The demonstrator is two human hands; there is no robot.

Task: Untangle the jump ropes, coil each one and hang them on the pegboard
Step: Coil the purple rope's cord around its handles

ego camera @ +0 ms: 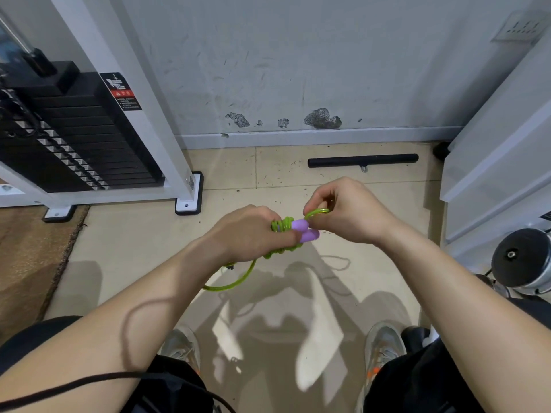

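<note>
A green jump rope (283,226) with two purple handles (304,231) is wound into tight turns between my hands, above the tiled floor. My left hand (250,234) grips the coiled bundle and the handles. My right hand (346,213) pinches a green loop of the same rope just above the handle ends. A slack length of the green rope (235,283) hangs below my left wrist in a curve. No pegboard is in view.
A black weight stack in a white frame (80,135) stands at the left. A black bar (362,160) lies on the floor by the wall. A white cabinet (501,162) and a round metal weight (521,257) are at the right. A black cord (89,383) crosses my left forearm.
</note>
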